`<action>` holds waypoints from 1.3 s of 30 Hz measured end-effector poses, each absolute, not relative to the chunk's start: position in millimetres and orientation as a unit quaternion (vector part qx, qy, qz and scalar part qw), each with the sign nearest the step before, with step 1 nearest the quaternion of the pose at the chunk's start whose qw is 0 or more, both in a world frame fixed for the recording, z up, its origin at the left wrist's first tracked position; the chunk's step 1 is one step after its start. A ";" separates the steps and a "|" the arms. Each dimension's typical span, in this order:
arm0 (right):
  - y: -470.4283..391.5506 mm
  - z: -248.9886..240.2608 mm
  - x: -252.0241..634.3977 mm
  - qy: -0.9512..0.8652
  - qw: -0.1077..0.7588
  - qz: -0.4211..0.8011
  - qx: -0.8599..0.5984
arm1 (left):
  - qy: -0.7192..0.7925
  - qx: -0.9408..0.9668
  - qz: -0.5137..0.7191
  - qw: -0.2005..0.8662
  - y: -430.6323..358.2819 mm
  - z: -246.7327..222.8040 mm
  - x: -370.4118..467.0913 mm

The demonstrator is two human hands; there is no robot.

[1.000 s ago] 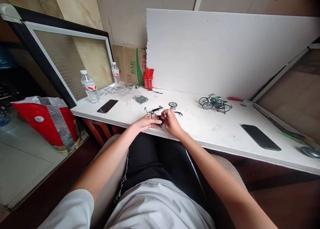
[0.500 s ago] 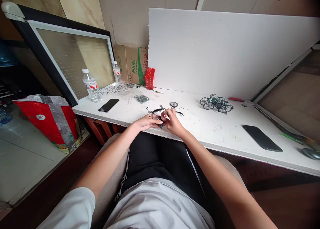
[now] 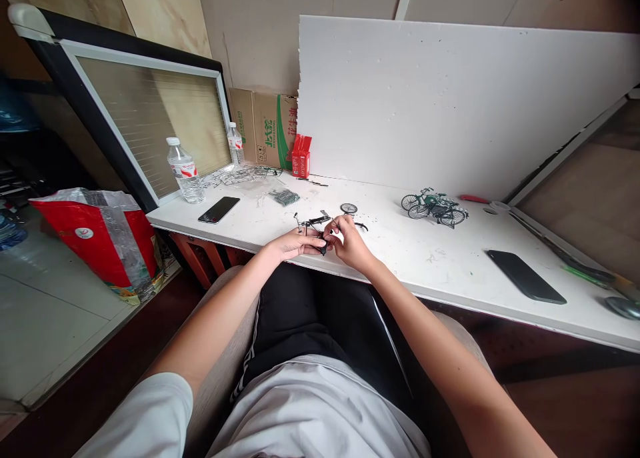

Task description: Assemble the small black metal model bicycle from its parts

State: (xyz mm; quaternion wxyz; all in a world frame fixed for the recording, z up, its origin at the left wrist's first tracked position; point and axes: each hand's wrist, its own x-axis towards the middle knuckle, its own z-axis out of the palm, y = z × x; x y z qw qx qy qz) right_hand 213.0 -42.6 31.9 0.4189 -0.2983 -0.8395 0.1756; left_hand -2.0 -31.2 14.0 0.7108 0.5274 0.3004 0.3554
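Left hand (image 3: pixel 296 243) clamped on black model-bike frame (image 3: pixel 316 222), which pokes out beyond its fingers, toward right hand. Right hand (image 3: pixel 350 243) at frame's right side, fingers bent in; can't tell if gripping. Spoked wheel (image 3: pixel 349 208) just beyond right hand; curved black part (image 3: pixel 362 227) beside it.

You're at an office-like desk (image 3: pixel 425 258), with a framed partition (image 3: pixel 165 118) left of your left hand (image 3: pixel 296 243); office or home is unclear.
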 end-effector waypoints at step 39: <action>-44.2 35.3 222.0 -0.798 0.421 0.319 -0.290 | 0.311 0.502 0.376 0.714 -39.1 20.3 2.0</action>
